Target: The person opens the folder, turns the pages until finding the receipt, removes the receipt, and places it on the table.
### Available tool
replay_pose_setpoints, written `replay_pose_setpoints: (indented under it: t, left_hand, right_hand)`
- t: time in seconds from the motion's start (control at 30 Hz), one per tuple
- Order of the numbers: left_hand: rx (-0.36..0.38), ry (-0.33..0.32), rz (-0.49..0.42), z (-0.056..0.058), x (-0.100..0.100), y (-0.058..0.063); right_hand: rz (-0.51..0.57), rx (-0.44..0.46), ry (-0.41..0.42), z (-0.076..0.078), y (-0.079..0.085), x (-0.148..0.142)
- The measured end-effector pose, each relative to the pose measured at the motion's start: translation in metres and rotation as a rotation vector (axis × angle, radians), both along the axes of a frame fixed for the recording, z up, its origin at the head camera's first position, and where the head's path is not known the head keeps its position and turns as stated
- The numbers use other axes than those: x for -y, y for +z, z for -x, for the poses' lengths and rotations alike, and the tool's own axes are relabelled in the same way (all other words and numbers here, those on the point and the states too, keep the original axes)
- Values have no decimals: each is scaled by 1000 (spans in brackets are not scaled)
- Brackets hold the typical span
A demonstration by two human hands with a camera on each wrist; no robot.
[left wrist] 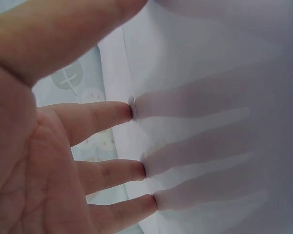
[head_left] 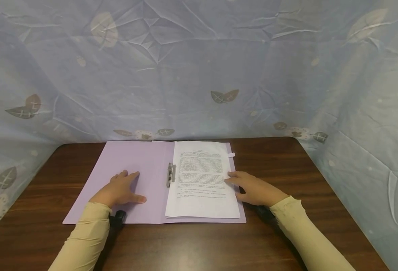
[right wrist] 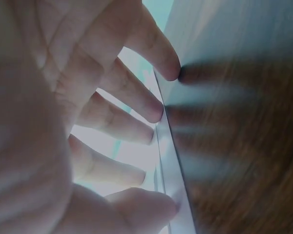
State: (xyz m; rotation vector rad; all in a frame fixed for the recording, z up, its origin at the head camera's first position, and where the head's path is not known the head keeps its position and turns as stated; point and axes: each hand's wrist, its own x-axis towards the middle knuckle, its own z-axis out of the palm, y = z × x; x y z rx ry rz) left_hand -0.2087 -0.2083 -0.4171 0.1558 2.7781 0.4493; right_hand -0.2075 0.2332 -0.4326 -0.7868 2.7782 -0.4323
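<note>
A light purple folder [head_left: 145, 158] lies spread open on the dark wooden table, with a metal clip [head_left: 170, 175] near its fold. Printed white sheets [head_left: 202, 205] rest on its right half beside the clip. My left hand [head_left: 119, 190] has its fingers spread, the tips touching the bare left cover; the left wrist view shows those fingertips [left wrist: 122, 111] against the purple surface. At the right edge of the sheets is my right hand [head_left: 253, 186], fingers extended. In the right wrist view its fingertips [right wrist: 171, 70] reach the folder's edge and the table beside it.
The wooden table [head_left: 199, 244] extends around the folder. A patterned cloth [head_left: 192, 75] hangs behind the table and along both sides. A small white tab [head_left: 231, 154] sticks out at the folder's upper right edge.
</note>
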Motion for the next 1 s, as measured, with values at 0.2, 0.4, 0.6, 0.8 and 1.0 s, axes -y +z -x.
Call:
replay_pose_setpoints:
  t: [0.2,0.4,0.6,0.8,1.0]
  left_hand:
    - [-1,-5,3,1,-1,2]
    - [6,-9,-1,-2,-11,7]
    - [9,-34,25,-7,-24,13]
    - [-11,-62,57,-16,-41,10]
    - [-23,-88,63,-31,-59,10]
  right_hand:
    - [-5,-8,-3,2,1,-3]
    - [9,-41,-23,3,7,-10]
    - [49,-85,-53,7,12,-18]
    - [88,-136,-110,11,11,-27]
    - [77,-151,-185,12,12,-35]
